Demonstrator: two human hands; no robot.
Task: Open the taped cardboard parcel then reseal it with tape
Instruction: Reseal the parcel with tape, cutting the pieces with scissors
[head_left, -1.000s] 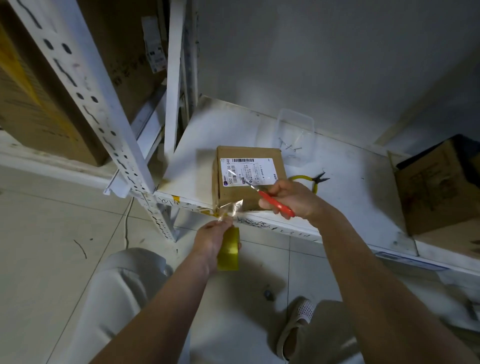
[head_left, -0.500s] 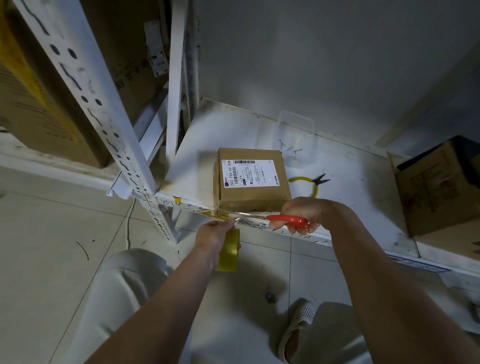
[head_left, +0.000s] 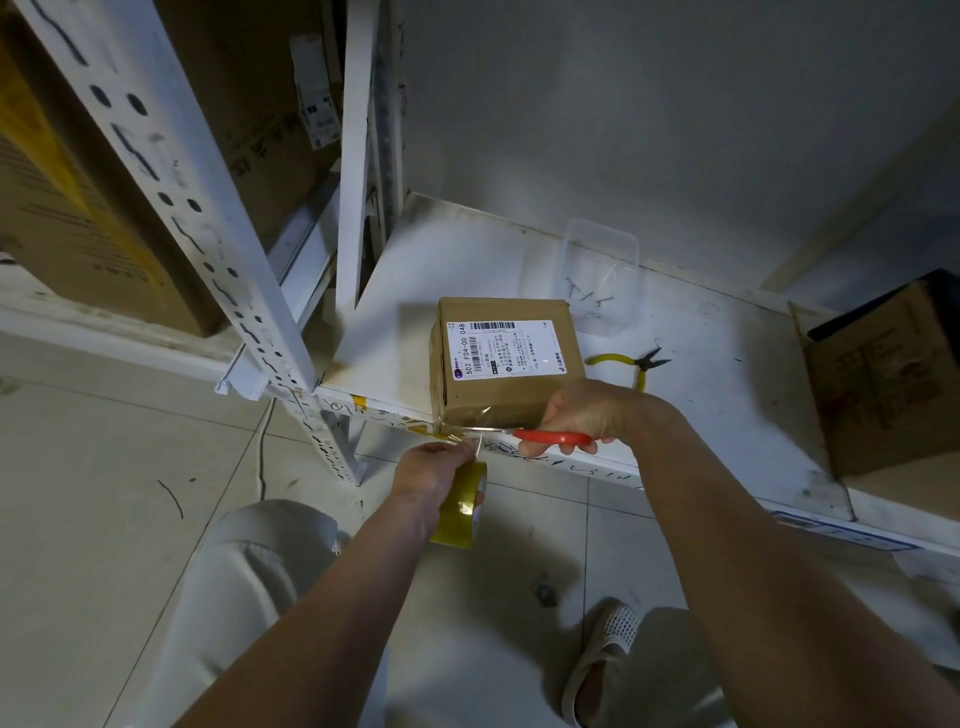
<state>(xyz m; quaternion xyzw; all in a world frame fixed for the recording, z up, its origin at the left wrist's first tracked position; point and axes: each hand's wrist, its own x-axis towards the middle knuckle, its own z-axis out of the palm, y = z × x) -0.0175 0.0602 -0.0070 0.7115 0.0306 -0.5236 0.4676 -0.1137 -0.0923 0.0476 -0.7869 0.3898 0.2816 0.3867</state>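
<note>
Parcel (head_left: 506, 358) first: the taped cardboard box sits at the middle of the frame, right at the front edge of the white shelf (head_left: 727, 415), with its white shipping label (head_left: 506, 348) facing up. Your left hand (head_left: 434, 475), just below the shelf edge, grips the yellowish tape roll (head_left: 465, 506) and pulls a clear strip of tape (head_left: 457, 436) taut from the box's lower front corner. Your right hand (head_left: 587, 415), right of centre, has its fingers curled around the red handles of the scissors (head_left: 540, 435); the blades lie level along the bottom of the box front, pointing left to the stretched strip. Whether the blades are parted or closed on the tape is too small to tell.

Behind the box, a clear plastic tub (head_left: 602, 275) holds a few nails. Yellow-handled pliers (head_left: 631, 366) lie on the shelf just right of the box. An open brown carton (head_left: 893, 379) stands at the right edge of the frame. At upper left a perforated white shelf post (head_left: 171, 197) slants across large brown cartons (head_left: 67, 208).
</note>
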